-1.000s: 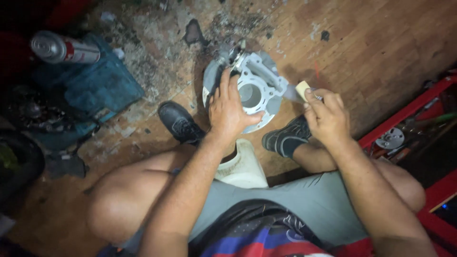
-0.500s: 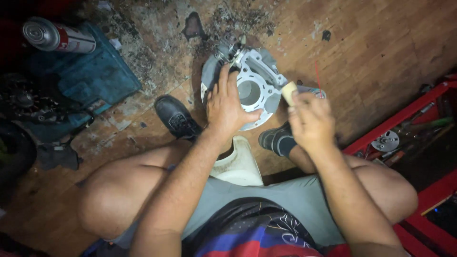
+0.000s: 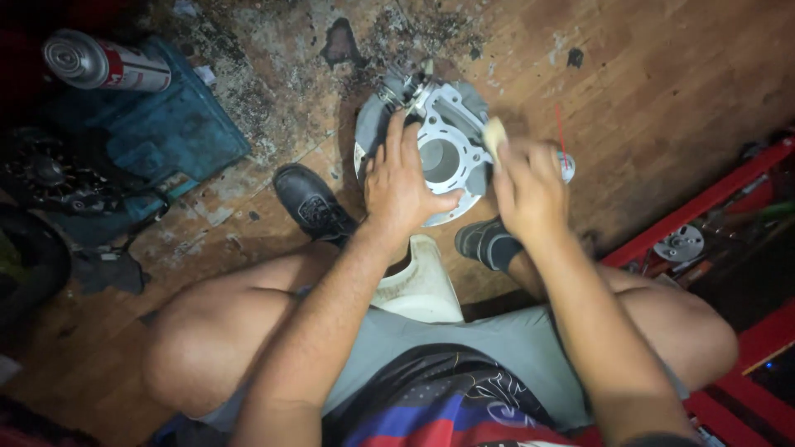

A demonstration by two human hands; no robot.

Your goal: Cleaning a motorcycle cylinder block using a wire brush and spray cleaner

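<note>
Seated over a stained wooden floor [image 3: 662, 74], a person's left hand [image 3: 406, 186] presses flat and spread on a grey metal engine cylinder [image 3: 443, 153] while the right hand [image 3: 530, 190], closed around a small pale brush [image 3: 494, 132], has moved in from the side onto its rim.

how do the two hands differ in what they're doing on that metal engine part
The left hand lies flat with fingers spread on the grey metal engine part, pressing it down; the right hand is curled around a small pale brush. The left hand covers the part's left side, the right hand sits at its right edge. Both are bare and over the wooden floor.
</note>
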